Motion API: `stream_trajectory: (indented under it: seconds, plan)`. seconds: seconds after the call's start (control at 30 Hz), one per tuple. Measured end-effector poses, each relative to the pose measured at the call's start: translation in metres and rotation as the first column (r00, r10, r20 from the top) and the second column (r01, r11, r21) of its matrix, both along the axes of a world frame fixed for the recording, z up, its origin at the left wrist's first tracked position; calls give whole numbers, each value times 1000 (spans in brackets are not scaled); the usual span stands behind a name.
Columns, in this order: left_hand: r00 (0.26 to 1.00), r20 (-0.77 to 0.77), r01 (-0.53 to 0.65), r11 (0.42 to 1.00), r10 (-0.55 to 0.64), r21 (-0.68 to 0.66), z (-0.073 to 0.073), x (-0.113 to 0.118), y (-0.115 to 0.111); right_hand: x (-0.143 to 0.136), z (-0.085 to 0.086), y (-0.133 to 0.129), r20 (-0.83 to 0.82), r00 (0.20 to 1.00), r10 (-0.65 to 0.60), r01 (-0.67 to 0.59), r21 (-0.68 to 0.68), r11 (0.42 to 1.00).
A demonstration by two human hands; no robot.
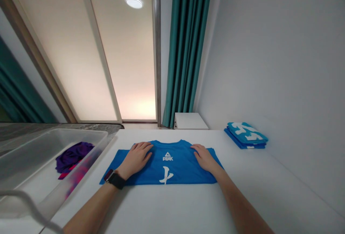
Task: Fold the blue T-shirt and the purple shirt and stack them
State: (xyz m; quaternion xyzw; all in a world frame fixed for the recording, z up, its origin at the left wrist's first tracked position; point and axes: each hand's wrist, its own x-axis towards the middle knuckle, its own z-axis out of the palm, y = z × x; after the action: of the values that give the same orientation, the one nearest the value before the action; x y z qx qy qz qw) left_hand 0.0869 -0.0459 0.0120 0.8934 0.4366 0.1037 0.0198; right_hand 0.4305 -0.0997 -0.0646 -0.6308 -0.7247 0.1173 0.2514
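A blue T-shirt (pixel 183 167) lies folded across its width on the white table, its neckline toward the far side. White "PEAK" lettering and part of a white character show on its front. My left hand (pixel 138 158), with a dark watch (pixel 114 179) on the wrist, rests on the shirt's left shoulder, fingers stretched toward the collar. On the right shoulder lies my right hand (pixel 204 158), palm down with its fingers extended. Neither hand grips the fabric.
Several folded blue garments (pixel 246 136) are stacked at the table's far right, near the wall. On the left stands a translucent plastic bin (pixel 88 133) holding crumpled purple and pink clothing (pixel 74 157). A white cabinet (pixel 190 121) stands beyond the table (pixel 172 209), before a green curtain (pixel 188 47).
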Motion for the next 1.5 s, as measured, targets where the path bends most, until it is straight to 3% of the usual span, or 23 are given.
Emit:
stream_trajectory:
  seconds: [0.2, 0.33, 0.43, 0.53, 0.63, 0.73, 0.9, 1.03, 1.1, 1.2, 1.27, 1.33, 1.5]
  plan:
    - [996, -12, 88, 993, -89, -75, 2, 32, -23, 3, 6, 1, -176, 984, 0, 1, 7, 1000]
    - [992, 1, 126, 987, -126, -95, 4, 48, -23, 8, 14, 1, -398, 914, -76, 70, -30, 997]
    - [981, 20, 195, 975, -194, -105, 7, 71, -13, 11, 17, 2, -601, 788, -134, 133, -47, 990]
    - [973, 11, 231, 970, -231, -77, 9, 105, 3, 12, 17, 3, -812, 570, -125, 163, -38, 986]
    - [982, -2, 191, 980, -191, -46, 7, 139, 21, 14, 15, 3, -922, 374, -99, 156, -43, 987]
    - [992, -5, 125, 991, -126, -50, -3, 163, 37, 15, 15, 3, -949, 294, -113, 156, -68, 985]
    - [997, 32, 68, 996, -66, -65, -26, 182, 50, 15, 13, 4, -957, 255, -137, 152, -100, 983]
    - [990, 117, 86, 993, -77, -76, -37, 184, 53, 15, 11, 6, -948, 284, -143, 147, -104, 984]
    - [982, 164, 107, 991, -93, -79, -39, 182, 53, 15, 11, 6, -925, 348, -151, 160, -100, 982]
    - [975, 204, 103, 992, -87, -74, -40, 179, 53, 15, 13, 5, -711, 669, -216, 248, -61, 967]
    - [976, 204, 86, 994, -71, -65, -42, 178, 53, 15, 14, 3, -493, 825, -276, 306, -21, 952]
    - [980, 189, 65, 996, -54, -55, -44, 179, 52, 14, 15, 1, -366, 872, -324, 347, -4, 938]
    - [990, 140, -3, 999, 8, -35, -47, 183, 49, 10, 17, -5, -124, 902, -414, 415, -12, 910]
